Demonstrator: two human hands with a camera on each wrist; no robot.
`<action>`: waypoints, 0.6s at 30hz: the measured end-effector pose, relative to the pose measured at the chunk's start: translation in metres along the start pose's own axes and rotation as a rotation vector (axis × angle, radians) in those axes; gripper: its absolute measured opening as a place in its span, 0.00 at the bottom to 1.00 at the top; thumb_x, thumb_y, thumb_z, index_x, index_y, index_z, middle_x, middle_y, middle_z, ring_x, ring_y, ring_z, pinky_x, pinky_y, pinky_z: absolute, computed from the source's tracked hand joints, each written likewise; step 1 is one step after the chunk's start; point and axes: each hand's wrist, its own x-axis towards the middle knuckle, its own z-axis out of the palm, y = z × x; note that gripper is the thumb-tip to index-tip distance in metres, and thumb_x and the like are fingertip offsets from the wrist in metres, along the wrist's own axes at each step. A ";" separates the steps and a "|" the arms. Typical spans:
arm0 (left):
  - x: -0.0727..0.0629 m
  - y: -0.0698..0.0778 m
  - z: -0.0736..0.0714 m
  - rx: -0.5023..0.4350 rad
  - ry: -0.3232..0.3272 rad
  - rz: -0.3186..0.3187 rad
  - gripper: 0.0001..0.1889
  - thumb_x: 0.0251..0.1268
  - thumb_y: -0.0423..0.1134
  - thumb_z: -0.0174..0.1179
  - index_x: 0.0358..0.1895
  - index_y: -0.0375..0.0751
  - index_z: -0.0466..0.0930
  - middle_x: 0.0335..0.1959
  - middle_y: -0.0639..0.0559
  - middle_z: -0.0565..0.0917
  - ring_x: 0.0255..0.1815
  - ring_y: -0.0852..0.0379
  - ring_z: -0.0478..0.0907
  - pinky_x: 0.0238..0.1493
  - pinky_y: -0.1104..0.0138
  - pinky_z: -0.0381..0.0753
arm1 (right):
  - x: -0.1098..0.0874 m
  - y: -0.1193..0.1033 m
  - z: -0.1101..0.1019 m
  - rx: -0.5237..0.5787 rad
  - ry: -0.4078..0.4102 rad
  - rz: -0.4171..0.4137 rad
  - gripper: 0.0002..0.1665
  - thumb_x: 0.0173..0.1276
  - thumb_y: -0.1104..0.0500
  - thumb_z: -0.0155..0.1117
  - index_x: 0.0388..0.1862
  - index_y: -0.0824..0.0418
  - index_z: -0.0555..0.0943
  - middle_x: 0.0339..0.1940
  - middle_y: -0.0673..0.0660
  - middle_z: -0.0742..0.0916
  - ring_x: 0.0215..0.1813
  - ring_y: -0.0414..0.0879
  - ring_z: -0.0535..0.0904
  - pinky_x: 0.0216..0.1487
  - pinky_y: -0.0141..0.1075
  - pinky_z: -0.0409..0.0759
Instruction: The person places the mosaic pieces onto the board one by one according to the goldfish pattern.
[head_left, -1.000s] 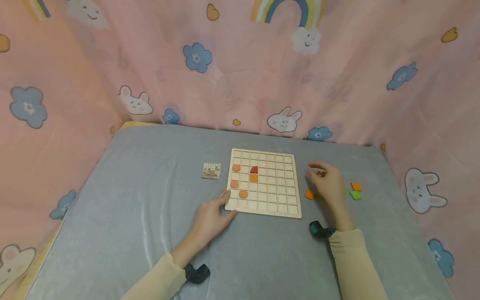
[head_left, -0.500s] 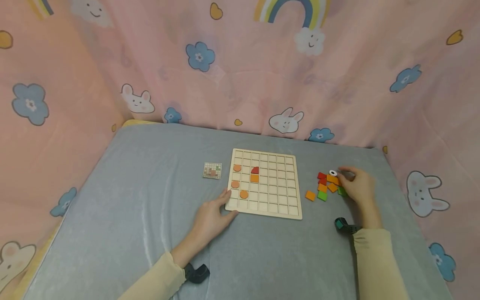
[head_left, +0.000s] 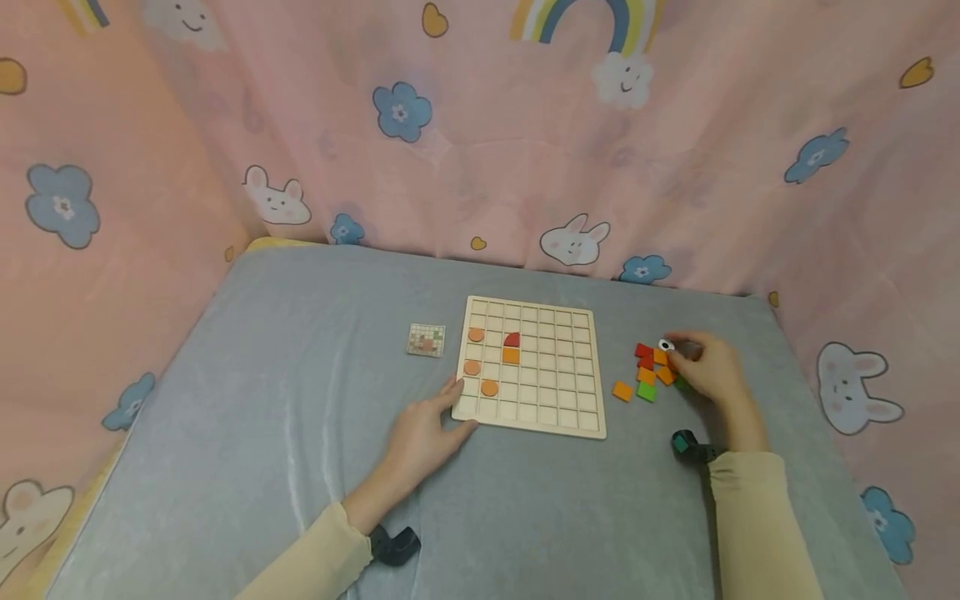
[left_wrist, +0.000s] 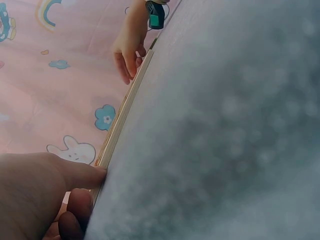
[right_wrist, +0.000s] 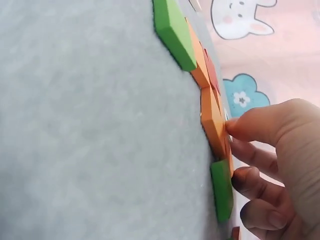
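Note:
My left hand (head_left: 422, 433) holds the near left corner of a wooden grid board (head_left: 551, 367), thumb at its front edge and fingers at its left side. In the left wrist view, the thumb (left_wrist: 85, 172) presses the board's edge. Several round orange pieces, a red quarter-round piece (head_left: 512, 340) and an orange square (head_left: 511, 356) lie on the board. To its right, my right hand (head_left: 712, 367) reaches over a group of coloured tiles, thumb and finger apart around a white ring-marked piece (head_left: 665, 345). In the right wrist view, the thumb tip meets an orange tile (right_wrist: 212, 120); the other fingertips are partly hidden.
A small printed pattern card (head_left: 426, 340) lies left of the board. Loose tiles at the right include a green tile (head_left: 647, 392), an orange tile (head_left: 622, 391) and a red tile (head_left: 643, 350). Grey cloth (head_left: 315, 400) covers the table, with a pink patterned curtain (head_left: 480, 167) behind it.
My right hand has moved right, from beside the board to the far side of the tiles, then slightly left towards the ring-marked piece. The left hand has stayed at the board's corner.

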 end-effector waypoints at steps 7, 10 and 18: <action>0.000 0.000 -0.001 -0.002 0.007 0.000 0.35 0.64 0.44 0.76 0.73 0.37 0.78 0.74 0.43 0.76 0.73 0.40 0.74 0.66 0.47 0.81 | 0.008 -0.012 0.001 -0.041 -0.041 0.031 0.19 0.78 0.58 0.64 0.59 0.71 0.84 0.54 0.74 0.86 0.46 0.64 0.79 0.44 0.51 0.77; 0.000 0.000 -0.001 0.000 0.008 0.000 0.35 0.64 0.44 0.76 0.72 0.37 0.78 0.74 0.43 0.76 0.73 0.40 0.74 0.66 0.47 0.81 | 0.011 -0.015 0.002 -0.027 -0.052 0.036 0.20 0.77 0.59 0.65 0.59 0.72 0.84 0.57 0.76 0.85 0.53 0.69 0.79 0.53 0.62 0.78; 0.001 0.000 0.000 0.011 -0.003 -0.006 0.35 0.65 0.45 0.76 0.73 0.38 0.77 0.75 0.44 0.75 0.73 0.40 0.74 0.66 0.48 0.81 | 0.015 -0.019 0.006 -0.023 -0.074 0.086 0.23 0.79 0.55 0.65 0.61 0.73 0.83 0.58 0.76 0.84 0.52 0.68 0.78 0.53 0.61 0.80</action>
